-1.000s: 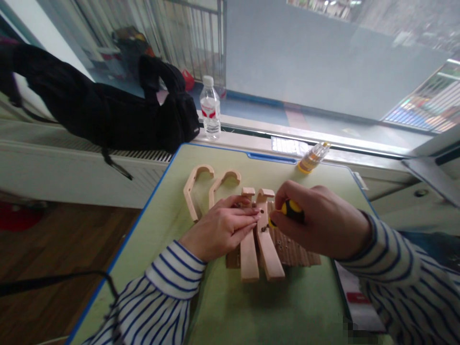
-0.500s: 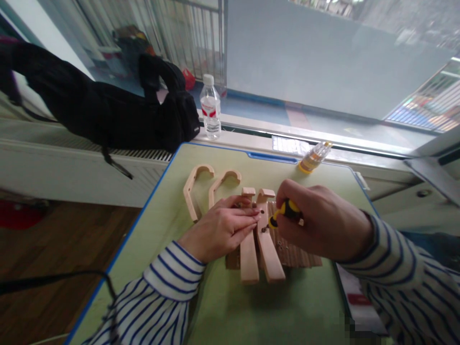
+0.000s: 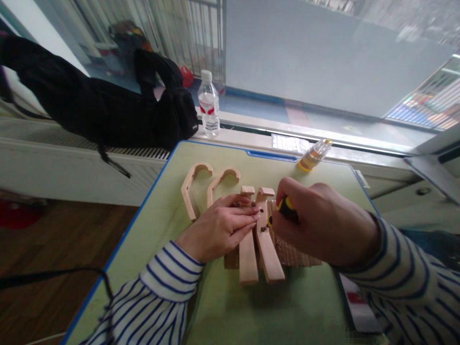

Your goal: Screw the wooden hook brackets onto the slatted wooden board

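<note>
My right hand [image 3: 316,220] is closed around the yellow-and-black handle of a screwdriver [image 3: 287,209]. Its tip end points at a dark screw [image 3: 264,229] in the right wooden hook piece [image 3: 271,258]. My left hand [image 3: 219,225] lies across the left wooden hook piece [image 3: 248,263], fingers together, bracing it; the fingertips reach the edge of the right piece. Both pieces rest side by side on a ribbed brown board [image 3: 298,254], partly hidden by my hands. A dark hole shows higher up in the right piece.
Two more curved wooden hooks [image 3: 189,191] lie at the left of the green table [image 3: 212,306]. A clear bottle with a yellow base [image 3: 313,156] stands near the back edge. On the sill are a water bottle [image 3: 209,105] and a black bag [image 3: 118,112].
My right hand has turned on the screwdriver handle, changing its grip angle. My left hand and the wooden pieces have stayed in place; the view has shifted slightly.
</note>
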A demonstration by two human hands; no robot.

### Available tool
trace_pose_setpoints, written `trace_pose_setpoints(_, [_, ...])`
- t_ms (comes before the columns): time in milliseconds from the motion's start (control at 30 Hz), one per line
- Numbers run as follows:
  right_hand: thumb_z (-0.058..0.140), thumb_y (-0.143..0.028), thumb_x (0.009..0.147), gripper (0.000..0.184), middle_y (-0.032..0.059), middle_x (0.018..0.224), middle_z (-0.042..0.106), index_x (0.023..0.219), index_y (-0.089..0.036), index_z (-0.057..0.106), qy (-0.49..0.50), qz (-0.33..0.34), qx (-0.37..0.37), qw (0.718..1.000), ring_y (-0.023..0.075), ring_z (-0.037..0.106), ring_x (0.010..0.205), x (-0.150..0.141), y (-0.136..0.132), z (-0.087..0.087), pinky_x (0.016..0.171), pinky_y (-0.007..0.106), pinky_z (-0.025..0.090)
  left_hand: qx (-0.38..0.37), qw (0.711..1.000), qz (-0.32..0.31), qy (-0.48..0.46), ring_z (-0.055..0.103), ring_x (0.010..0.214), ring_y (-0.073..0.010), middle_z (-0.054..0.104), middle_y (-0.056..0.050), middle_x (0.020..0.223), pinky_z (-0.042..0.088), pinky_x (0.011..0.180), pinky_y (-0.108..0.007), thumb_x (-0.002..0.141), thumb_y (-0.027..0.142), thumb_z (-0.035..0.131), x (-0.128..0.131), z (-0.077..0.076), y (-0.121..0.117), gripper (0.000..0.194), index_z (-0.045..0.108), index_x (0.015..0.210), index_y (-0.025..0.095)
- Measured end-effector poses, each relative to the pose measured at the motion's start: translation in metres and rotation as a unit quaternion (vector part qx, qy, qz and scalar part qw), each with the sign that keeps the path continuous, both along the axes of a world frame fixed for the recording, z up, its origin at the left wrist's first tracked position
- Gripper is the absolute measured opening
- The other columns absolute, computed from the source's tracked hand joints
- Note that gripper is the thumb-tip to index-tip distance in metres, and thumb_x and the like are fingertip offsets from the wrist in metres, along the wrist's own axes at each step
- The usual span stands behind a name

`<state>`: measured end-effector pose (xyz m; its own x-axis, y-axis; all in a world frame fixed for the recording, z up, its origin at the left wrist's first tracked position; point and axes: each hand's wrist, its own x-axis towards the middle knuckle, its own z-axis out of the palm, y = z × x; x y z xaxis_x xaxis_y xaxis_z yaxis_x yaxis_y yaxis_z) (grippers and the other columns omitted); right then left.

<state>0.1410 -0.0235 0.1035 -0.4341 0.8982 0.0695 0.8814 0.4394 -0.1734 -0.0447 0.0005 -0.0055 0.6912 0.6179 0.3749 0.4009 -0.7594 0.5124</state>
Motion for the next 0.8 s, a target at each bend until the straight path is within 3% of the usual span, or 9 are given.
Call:
trace_pose_setpoints(333, [0.050,-0.033,0.079,0.014,-0.0042,0.054,0.050,0.079,-0.019,0.051,-0.006,0.058,-0.004,0.998,0.0077,0.040,0.045,0.011,-0.002,0.003,0.046,0.022,0.023,-0.013,1.000,0.001,-0.007,0.047,0.119,-0.0205,0.066,-0.004,0.115,0.042,0.103,-0.042,0.088,0.022,0.053,-0.001,0.001,-0.001,0.027,0.065,0.111,0.021])
trace_pose_setpoints(567, [0.049,-0.027,0.083,0.023,-0.0025,0.068,0.057,0.105,-0.018,0.048,0.021,0.157,0.011,0.987,0.0085,0.044,0.052,0.013,-0.001,0.001,0.050,0.023,0.027,-0.033,0.999,0.001,0.011,0.045,0.120,-0.0210,0.064,-0.004,0.118,0.040,0.105,-0.042,0.090,0.024,0.050,-0.001,0.003,-0.002,0.027,0.065,0.112,0.019])
trace_pose_setpoints(667, [0.043,-0.027,0.087,0.015,-0.0019,0.073,0.057,0.100,-0.021,0.049,-0.008,0.205,0.019,0.978,0.0087,0.044,0.054,0.014,0.002,0.002,0.051,0.024,0.027,-0.030,0.999,-0.003,0.009,0.046,0.119,-0.0211,0.066,-0.004,0.113,0.040,0.105,-0.042,0.090,0.023,0.049,-0.001,0.005,-0.002,0.024,0.068,0.105,0.020])
trace_pose_setpoints(800, [0.041,-0.023,0.087,0.009,-0.0030,0.068,0.052,0.090,-0.019,0.049,-0.020,0.219,0.025,0.975,0.0089,0.042,0.054,0.015,0.003,-0.001,0.051,0.025,0.026,-0.027,1.000,-0.003,0.002,0.046,0.120,-0.0209,0.067,-0.004,0.110,0.040,0.105,-0.042,0.089,0.022,0.050,-0.001,0.005,-0.001,0.023,0.070,0.101,0.020])
